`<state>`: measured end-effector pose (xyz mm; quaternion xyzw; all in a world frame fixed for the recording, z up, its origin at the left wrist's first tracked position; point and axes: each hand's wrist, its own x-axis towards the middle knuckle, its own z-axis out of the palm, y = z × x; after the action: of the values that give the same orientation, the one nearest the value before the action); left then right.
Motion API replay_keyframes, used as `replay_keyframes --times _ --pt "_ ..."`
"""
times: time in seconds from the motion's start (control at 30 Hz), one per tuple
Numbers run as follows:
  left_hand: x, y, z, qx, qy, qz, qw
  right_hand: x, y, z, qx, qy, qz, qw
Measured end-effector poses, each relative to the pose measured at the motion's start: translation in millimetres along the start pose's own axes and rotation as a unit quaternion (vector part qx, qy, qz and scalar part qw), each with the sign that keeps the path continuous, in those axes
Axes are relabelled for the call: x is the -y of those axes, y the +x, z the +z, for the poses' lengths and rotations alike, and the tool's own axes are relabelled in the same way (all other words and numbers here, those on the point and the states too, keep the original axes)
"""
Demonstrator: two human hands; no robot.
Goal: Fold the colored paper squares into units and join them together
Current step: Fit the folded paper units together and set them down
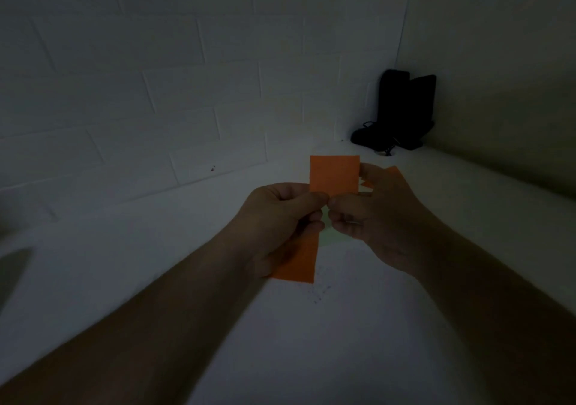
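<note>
Here a pale tabletop [311, 342] runs to a white block wall [156, 77] at the far side and a plain wall on the right, in dim light. In the far right corner stand dark objects [402, 111], too dark to identify, well apart from the hands. The left hand [280, 220] and right hand [374, 217] meet above the tabletop, each grip pinching the orange paper [335, 173] between thumb and fingers. More orange paper [393, 171] shows behind the right hand. The near tabletop lies bare around the forearms.

Dim bare room, white painted block wall [156, 92], white table [311, 342], corner
</note>
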<state>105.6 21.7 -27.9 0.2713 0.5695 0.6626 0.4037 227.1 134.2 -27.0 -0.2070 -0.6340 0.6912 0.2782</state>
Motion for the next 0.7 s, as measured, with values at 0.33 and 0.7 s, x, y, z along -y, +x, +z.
replay_keyframes --times 0.33,0.7 --pt "-3.2 -1.7 -3.3 -0.012 0.104 0.049 0.993 1.0 5.5 -7.9 -0.012 0.011 0.041 0.999" --pt "-7.6 -1.2 -5.0 -0.033 0.017 0.031 0.999 5.6 0.7 -5.6 -0.053 0.026 0.032 0.998"
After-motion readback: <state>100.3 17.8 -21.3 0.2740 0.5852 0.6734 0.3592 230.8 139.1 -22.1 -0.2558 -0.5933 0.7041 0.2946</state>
